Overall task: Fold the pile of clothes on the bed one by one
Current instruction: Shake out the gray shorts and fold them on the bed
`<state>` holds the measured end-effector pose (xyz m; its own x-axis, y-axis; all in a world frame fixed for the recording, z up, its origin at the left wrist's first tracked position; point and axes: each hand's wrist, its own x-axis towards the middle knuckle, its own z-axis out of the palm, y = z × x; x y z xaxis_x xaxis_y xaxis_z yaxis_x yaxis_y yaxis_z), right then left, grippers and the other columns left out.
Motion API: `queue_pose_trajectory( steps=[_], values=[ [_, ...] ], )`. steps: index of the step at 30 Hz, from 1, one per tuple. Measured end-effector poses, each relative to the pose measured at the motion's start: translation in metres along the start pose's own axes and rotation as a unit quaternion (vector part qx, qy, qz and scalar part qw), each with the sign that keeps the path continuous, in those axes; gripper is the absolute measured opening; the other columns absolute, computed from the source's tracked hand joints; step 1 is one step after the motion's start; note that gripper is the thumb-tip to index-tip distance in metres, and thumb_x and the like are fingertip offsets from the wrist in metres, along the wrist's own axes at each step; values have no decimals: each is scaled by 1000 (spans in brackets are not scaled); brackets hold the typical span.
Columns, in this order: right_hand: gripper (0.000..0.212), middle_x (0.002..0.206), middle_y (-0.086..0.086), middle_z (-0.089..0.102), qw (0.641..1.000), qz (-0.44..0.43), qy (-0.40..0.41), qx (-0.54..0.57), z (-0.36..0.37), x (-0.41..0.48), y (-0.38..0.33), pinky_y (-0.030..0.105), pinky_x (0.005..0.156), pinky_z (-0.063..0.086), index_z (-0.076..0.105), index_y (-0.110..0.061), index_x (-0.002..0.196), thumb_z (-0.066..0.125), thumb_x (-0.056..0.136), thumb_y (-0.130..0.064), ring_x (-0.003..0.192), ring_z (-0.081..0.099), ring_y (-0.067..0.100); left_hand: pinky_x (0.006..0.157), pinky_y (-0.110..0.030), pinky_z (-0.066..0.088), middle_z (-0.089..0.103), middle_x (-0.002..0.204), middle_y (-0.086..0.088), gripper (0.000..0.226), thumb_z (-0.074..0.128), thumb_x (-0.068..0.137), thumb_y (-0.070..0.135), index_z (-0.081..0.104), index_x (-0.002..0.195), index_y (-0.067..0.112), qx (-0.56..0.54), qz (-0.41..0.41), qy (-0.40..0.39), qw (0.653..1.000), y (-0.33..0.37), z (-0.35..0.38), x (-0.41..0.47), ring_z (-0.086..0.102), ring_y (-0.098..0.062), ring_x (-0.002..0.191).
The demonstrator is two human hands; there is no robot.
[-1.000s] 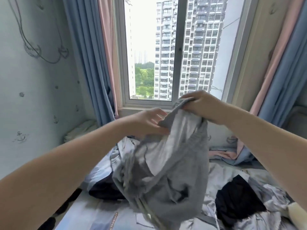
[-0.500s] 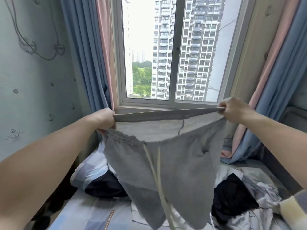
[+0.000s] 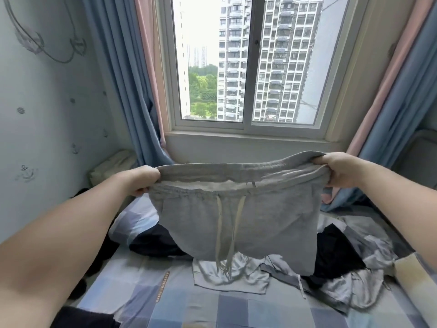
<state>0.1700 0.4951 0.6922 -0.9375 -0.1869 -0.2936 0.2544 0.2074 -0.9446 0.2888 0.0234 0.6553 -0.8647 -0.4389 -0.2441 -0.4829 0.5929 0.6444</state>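
Left hand (image 3: 142, 182) and right hand (image 3: 337, 171) each grip the grey shorts (image 3: 236, 221) by the waistband, stretched wide above the bed (image 3: 201, 304).

No readable text anywhere
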Motion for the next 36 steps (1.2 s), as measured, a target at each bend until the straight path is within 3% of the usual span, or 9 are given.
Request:
queue_pose_trajectory(
  steps=[6, 9, 12, 17, 21, 25, 30, 32, 36],
  values=[
    [44, 90, 15, 68, 980, -76, -32, -183, 1, 1, 5, 30, 62, 57, 67, -6, 103, 42, 83, 24, 73, 68, 23, 51, -23, 25, 38, 57, -5, 20, 51, 86, 10, 44, 68, 14, -54, 34, -31, 997, -5, 18, 1, 34, -18, 46],
    [45, 93, 8, 72, 892, -118, 62, -433, -4, 10, 11, 33, 77, 53, 71, -18, 94, 46, 78, 15, 87, 67, 27, 49, -29, 38, 52, 58, -14, 13, 45, 76, 12, 54, 69, 5, 10, 30, 22, 999, -17, 13, 7, 49, -26, 51],
    [36, 98, 6, 71, 852, -126, 130, -491, -8, 9, 18, 31, 78, 48, 70, -20, 91, 49, 80, 8, 94, 62, 29, 54, -32, 46, 59, 73, -19, 26, 35, 76, 4, 61, 79, 4, 2, 4, 44, 999, -34, 7, 9, 59, -29, 58],
    [34, 65, 13, 58, 980, -21, 136, -145, 5, 12, 32, 22, 45, 41, 61, -8, 84, 31, 93, 6, 47, 59, 22, 39, -21, 50, 60, 80, -19, 32, 27, 96, -6, 57, 102, 5, -199, -79, 34, 976, -38, 14, 10, 64, -20, 45],
    [26, 39, 6, 46, 990, 73, 93, 82, 14, 8, 30, 17, 34, 42, 41, -9, 77, 30, 100, -4, 31, 52, 14, 50, -26, 54, 55, 75, -15, 27, 26, 97, -1, 52, 94, 8, -315, -74, 54, 945, -26, 17, 6, 57, -23, 63],
    [22, 63, 13, 70, 985, 26, 56, 164, 11, 6, 30, 26, 47, 57, 58, 1, 101, 35, 101, 0, 53, 71, 20, 42, -17, 52, 56, 61, -7, 24, 34, 96, 7, 56, 87, 11, -439, -68, 50, 894, -19, 15, 3, 55, -16, 54],
    [24, 108, 21, 70, 977, -12, 29, 213, 8, 11, 30, 35, 77, 62, 57, 1, 112, 40, 96, 5, 89, 75, 28, 98, -34, 52, 50, 39, 0, 27, 31, 94, 6, 58, 94, 0, -556, -17, -6, 831, -9, 10, -5, 62, -12, 43],
    [26, 115, 20, 69, 977, -36, 25, 209, 8, 14, 32, 36, 86, 59, 58, -3, 114, 45, 94, 7, 102, 72, 29, 107, -35, 48, 61, 50, -4, 36, 32, 91, 4, 61, 113, 0, -558, 13, -26, 830, -3, 12, -9, 68, -14, 58],
    [35, 113, 15, 69, 977, -102, 21, 186, 9, 15, 35, 34, 91, 57, 56, -6, 117, 52, 90, 16, 104, 70, 28, 102, -33, 52, 70, 100, -13, 35, 40, 85, -11, 66, 102, 6, -503, 115, 27, 856, 7, 28, -12, 70, -18, 84]
  ],
)
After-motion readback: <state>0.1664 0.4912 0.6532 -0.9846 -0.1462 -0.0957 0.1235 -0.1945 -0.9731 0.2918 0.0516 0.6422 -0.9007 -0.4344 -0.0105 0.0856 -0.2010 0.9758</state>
